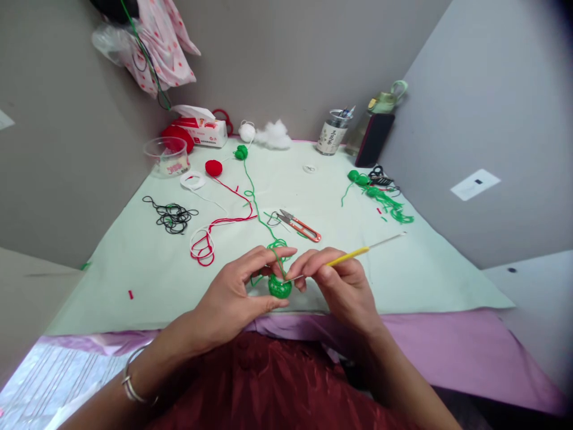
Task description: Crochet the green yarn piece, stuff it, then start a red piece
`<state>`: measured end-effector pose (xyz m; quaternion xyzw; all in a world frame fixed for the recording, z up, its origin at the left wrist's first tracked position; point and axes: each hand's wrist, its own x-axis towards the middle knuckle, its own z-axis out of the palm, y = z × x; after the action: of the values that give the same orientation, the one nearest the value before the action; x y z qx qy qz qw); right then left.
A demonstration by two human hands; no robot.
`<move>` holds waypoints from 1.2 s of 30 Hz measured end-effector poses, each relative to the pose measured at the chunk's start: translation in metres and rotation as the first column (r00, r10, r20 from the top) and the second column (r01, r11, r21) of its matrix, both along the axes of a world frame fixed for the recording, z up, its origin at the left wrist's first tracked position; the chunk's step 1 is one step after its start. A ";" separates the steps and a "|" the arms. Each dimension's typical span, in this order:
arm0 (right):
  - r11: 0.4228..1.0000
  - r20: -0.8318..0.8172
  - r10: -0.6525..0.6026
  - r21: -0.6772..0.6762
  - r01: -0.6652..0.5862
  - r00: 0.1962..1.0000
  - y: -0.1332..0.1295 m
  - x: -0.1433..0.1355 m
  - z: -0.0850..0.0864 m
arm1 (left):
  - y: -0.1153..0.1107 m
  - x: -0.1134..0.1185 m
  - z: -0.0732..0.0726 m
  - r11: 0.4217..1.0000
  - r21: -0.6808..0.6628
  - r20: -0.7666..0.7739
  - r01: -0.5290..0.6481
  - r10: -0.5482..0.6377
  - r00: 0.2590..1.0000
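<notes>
A small round green crocheted piece [280,288] is held near the table's front edge between the thumb and fingers of my left hand [244,286]. Green yarn [251,197] runs from it over my left fingers, back to a small green ball [241,152]. My right hand [342,283] grips a crochet hook [349,257] by its yellow handle. The hook's thin metal end touches the top of the green piece. Just beyond my hands lie orange-handled thread snips [301,226].
Black cord [172,216] and red and white yarn [203,242] lie left. Behind are a red ball [213,168], plastic tub [168,158], tissue pack [203,130] and white stuffing [274,135]. A pen cup [332,134], phone [375,140] and green yarn pieces [389,203] are right.
</notes>
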<state>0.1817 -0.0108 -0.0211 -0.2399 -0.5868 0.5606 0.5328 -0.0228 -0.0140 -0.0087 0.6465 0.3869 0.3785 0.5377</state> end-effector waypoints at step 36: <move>0.326 0.199 -0.824 0.932 0.156 0.531 -0.024 -0.011 -0.017 | -0.017 0.022 -0.005 0.913 -0.404 0.483 -0.059 0.267 0.834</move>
<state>0.1707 -0.0352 -0.0386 -0.3158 -0.8046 -0.1290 0.4861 -0.0012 -0.0315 -0.0134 0.3670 0.3434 0.5062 0.7009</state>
